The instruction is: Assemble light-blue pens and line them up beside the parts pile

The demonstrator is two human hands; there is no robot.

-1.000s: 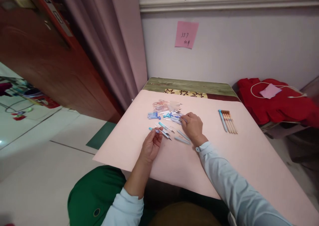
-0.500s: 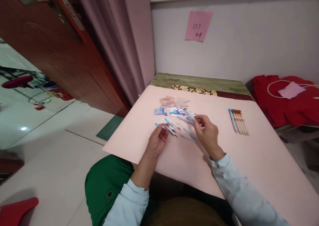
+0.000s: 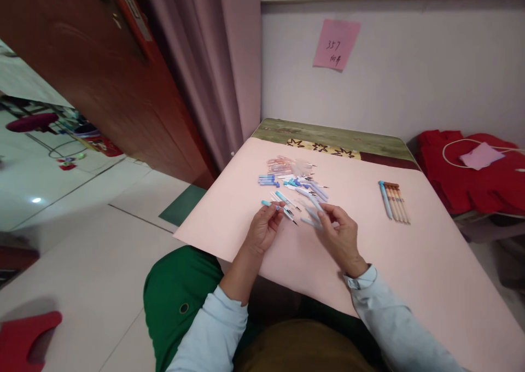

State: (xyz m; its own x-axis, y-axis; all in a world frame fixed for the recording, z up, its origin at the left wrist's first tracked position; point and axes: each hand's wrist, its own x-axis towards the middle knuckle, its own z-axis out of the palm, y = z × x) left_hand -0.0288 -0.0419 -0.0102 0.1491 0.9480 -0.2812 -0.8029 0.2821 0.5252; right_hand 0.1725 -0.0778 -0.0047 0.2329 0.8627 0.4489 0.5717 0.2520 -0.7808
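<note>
The left hand [image 3: 264, 232] pinches a slim, blue-ended pen part [image 3: 268, 203] between thumb and fingers, just above the table [image 3: 410, 268]. The right hand [image 3: 340, 239] is closed on a pale blue barrel [image 3: 315, 202], held close beside it and near the pile [image 3: 287, 176] of loose parts.

If the two pieces are to be joined, I judge it goes best with each held near its facing end, both kept in one line, and pressed gently so nothing thin bends.

The fingers hide both grips. The pieces are too small to tell which barrel end is open. A row of pens [image 3: 394, 202] lies well apart to the right.
</note>
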